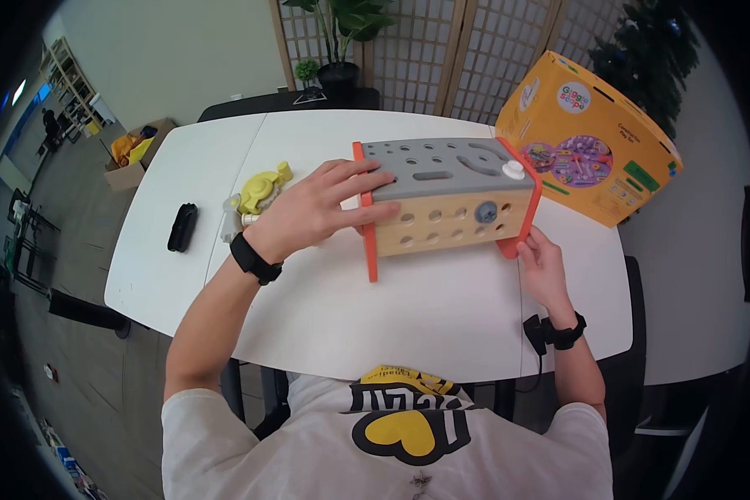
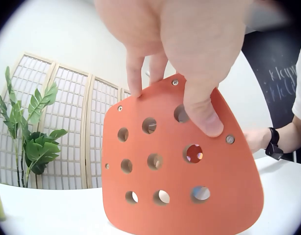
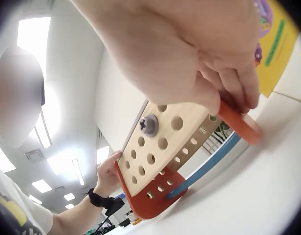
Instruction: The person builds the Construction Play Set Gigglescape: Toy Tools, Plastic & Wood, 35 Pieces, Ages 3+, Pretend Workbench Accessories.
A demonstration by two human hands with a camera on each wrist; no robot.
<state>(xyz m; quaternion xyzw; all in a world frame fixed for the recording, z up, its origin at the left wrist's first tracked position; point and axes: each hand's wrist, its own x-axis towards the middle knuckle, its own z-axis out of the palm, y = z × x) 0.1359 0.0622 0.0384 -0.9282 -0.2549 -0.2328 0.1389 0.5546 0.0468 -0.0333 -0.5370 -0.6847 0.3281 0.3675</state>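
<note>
A wooden toy workbench (image 1: 454,233) with a grey holed top and orange end panels stands tilted over the white table. At its left end, my left hand (image 1: 308,208) grips the top edge. The left wrist view shows that thumb pressed on the holed orange panel (image 2: 172,181), with fingers over its upper edge. Low on the opposite end, my right hand (image 1: 543,267) pinches the corner of the other orange panel. A grey-blue screw (image 3: 149,125) sits in the wooden side, and a white knob (image 1: 513,170) is on the top. Underneath runs a blue bar (image 3: 209,164).
To the left of the workbench lie a yellow toy piece (image 1: 262,190) and pale pieces, partly behind my left hand. A black case (image 1: 183,227) rests farther left on the white table (image 1: 308,325). The big yellow box (image 1: 642,133) leans at the back right.
</note>
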